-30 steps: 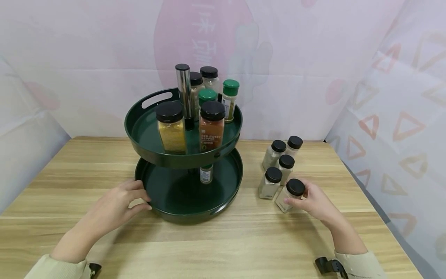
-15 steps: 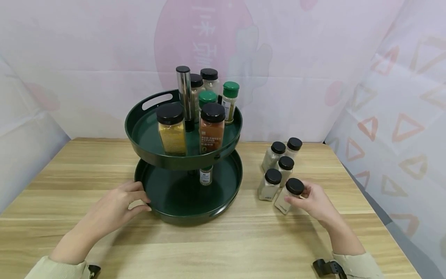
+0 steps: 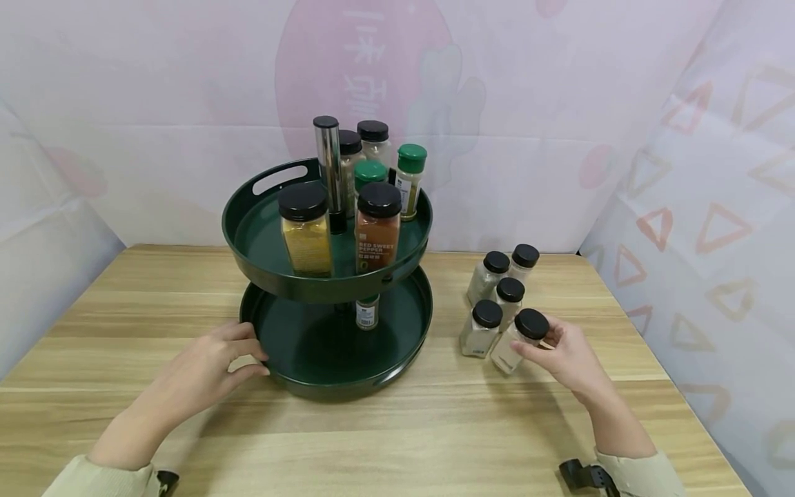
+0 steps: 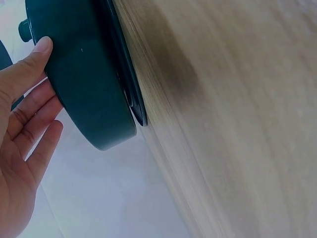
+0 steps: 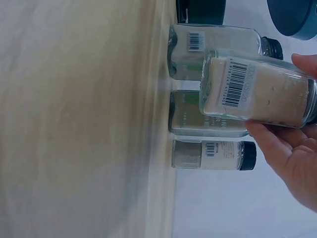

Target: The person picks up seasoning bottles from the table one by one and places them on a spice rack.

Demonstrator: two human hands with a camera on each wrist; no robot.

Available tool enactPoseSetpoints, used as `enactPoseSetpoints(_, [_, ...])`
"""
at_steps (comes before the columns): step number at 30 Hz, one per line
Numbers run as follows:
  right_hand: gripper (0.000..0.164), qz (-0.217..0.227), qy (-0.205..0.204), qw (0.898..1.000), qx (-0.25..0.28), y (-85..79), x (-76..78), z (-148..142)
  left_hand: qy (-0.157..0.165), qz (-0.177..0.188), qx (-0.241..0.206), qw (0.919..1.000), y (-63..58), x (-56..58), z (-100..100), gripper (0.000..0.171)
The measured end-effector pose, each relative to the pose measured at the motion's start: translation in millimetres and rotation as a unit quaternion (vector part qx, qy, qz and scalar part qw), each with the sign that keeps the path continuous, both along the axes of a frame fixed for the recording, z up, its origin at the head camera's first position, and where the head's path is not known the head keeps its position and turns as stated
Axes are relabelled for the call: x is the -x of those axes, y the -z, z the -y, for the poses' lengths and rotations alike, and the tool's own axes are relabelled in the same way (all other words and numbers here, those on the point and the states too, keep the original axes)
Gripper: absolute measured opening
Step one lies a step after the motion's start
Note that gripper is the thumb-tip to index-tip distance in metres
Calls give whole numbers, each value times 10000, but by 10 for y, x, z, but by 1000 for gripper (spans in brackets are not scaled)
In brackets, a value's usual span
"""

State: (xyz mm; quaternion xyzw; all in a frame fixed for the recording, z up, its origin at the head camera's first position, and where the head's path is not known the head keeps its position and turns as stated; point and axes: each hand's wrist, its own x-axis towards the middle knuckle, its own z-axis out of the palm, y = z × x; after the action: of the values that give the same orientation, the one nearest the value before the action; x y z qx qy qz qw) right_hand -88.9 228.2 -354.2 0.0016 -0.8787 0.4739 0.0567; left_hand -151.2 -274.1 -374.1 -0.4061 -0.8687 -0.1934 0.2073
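Note:
My right hand (image 3: 568,352) grips a square glass spice jar (image 3: 511,348) with a black lid. Pale beige powder fills much of it, and a barcode label (image 5: 235,83) faces the right wrist camera. The jar is raised off the wood, its base apart from the tabletop in that view. At the left, my left hand (image 3: 217,362) pinches the rim of a dark green two-tier spice turntable (image 3: 335,390). Its thumb (image 4: 43,45) lies on the outer wall of the lower tray, while the other fingers go to the rim.
Several black-lidded jars (image 3: 479,330) stand grouped just behind the held jar. On the upper tray (image 3: 292,284) are a yellow jar (image 3: 306,245), a red sweet pepper jar (image 3: 377,241), green-capped bottles (image 3: 410,183) and a metal post (image 3: 329,162). One small bottle (image 3: 367,314) stands on the lower tray.
The right hand has raised the held jar a little from the table and shifted it slightly right. My left hand and the turntable stay put.

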Motion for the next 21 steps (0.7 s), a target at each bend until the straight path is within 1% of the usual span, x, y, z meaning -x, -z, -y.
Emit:
enactPoseSetpoints(8, [31, -109, -254, 9996, -20, -80, -15, 53, -12, 25, 38, 10000, -10, -7, -5, 22])
enactPoseSetpoints(15, [31, -163, -338, 9993, 67, -162, -34, 103, 7, 4, 17, 10000, 4, -14, -11, 22])
enactPoseSetpoints(19, [31, -241, -373, 9989, 139, -241, -74, 133, 20, -11, -11, 10000, 4, -13, -13, 22])
enactPoseSetpoints(21, [34, -319, -433, 9984, 194, -282, -82, 148, 19, -10, -17, 10000, 0, -12, -14, 22])
